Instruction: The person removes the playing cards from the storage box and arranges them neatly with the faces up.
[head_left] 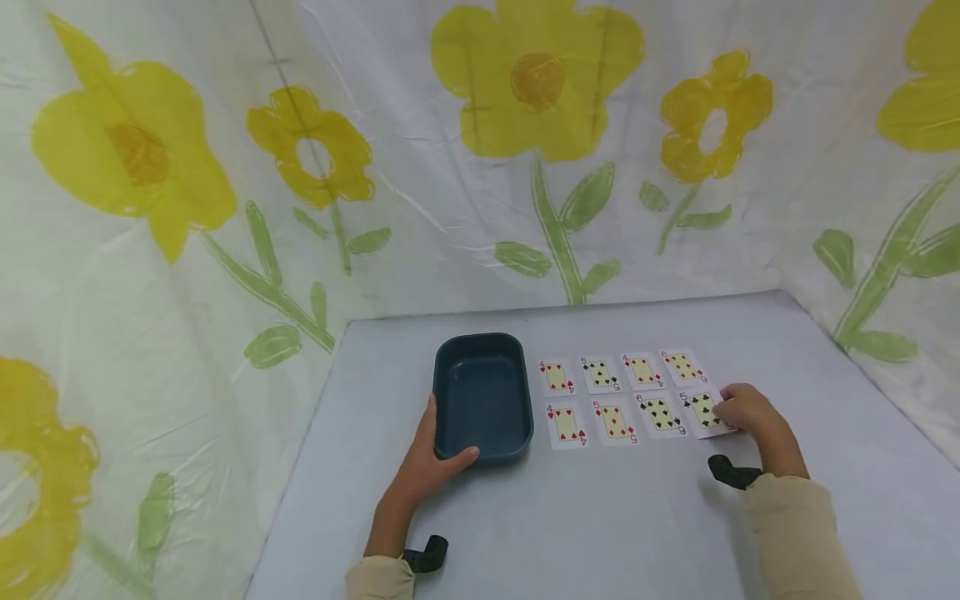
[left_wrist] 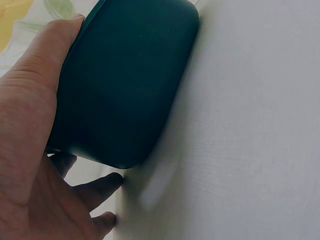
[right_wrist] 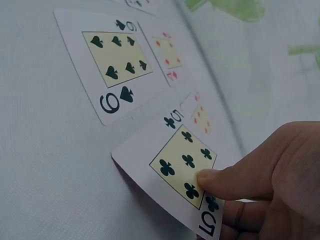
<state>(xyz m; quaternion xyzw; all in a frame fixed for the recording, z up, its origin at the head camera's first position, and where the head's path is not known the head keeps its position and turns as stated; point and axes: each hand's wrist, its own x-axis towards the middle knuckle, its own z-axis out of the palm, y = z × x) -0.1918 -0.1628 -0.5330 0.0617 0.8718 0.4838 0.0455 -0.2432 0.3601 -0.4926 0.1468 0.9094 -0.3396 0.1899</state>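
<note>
My right hand (head_left: 752,410) pinches the five of clubs (right_wrist: 175,165) at its right end, thumb (right_wrist: 215,182) on the face and fingers behind. The held end of the card is bent up off the table. Beside it lies the six of spades (right_wrist: 117,60), flat and face up. On the left, a dark teal rectangular tray (head_left: 483,408) stands upright with nothing in it. My left hand (head_left: 426,462) spreads round its near left corner, thumb along the near side and a finger against the left side. Other left fingers (left_wrist: 100,190) reach down beside the tray.
More face-up cards lie in two rows right of the tray, among them a five of diamonds (head_left: 615,422) and a six of diamonds (head_left: 684,367). The white table (head_left: 600,525) meets a flower-printed curtain (head_left: 450,242) at its back and sides.
</note>
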